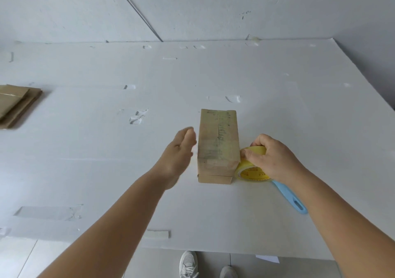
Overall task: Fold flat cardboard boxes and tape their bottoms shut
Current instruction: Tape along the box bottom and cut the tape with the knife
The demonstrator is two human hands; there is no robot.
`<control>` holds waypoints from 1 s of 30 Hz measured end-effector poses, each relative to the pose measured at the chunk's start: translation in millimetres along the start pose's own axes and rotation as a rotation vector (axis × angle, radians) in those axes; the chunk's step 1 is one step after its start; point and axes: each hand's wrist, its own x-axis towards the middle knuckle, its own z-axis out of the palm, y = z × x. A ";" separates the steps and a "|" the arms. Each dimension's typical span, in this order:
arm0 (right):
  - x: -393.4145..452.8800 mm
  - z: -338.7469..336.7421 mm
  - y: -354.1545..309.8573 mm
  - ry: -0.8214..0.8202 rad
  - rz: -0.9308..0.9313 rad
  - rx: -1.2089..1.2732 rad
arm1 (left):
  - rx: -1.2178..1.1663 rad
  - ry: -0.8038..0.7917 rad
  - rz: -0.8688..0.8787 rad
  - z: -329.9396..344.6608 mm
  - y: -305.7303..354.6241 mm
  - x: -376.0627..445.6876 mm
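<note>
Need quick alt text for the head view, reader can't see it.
A folded cardboard box stands on a white table; the right hand grips a yellow tape roll against its right side, while the open left hand hovers at its left. Flat cardboard lies far left.

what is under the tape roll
A light blue handle sticks out from beneath the tape roll, which the right hand grips beside the box. The tool's working end is covered by roll and hand.

A folded brown cardboard box [218,143] stood taped, just right of the left hand's [177,156] fingertips; the yellow tape roll [249,168] leaned under the right hand's [271,156] fingers.
</note>
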 end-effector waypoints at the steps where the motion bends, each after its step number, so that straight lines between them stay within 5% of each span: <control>1: -0.1 0.6 0.4 -0.004 0.004 -0.002 | -0.063 -0.037 0.031 9.8 3.4 -1.8; 6: -1.1 4.5 3.7 0.002 0.018 0.006 | -0.144 0.046 0.113 43.4 -6.8 -6.6; 10: 0.4 5.0 2.6 0.004 0.021 0.004 | -0.236 -0.111 -0.045 33.2 -12.0 -3.9; 15: 2.1 2.0 5.2 -0.020 0.029 0.005 | -0.028 -0.258 -0.038 23.1 -6.9 -8.6; 17: 2.2 1.4 6.2 -0.031 0.039 0.026 | 0.230 -0.166 0.154 20.0 1.7 -6.5; 19: 1.6 1.1 5.9 -0.034 0.040 0.033 | 0.746 -0.137 0.469 17.4 14.9 -1.1; 22: 1.2 0.2 3.7 -0.034 0.026 0.030 | 1.248 -0.274 0.765 20.3 39.8 14.4; 26: 1.8 -1.7 4.5 -0.039 0.001 0.005 | 1.416 -0.490 0.844 34.6 52.2 32.7; 30: -2.3 -9.6 18.0 -0.115 0.019 0.114 | 1.356 -0.465 0.810 32.0 43.8 36.5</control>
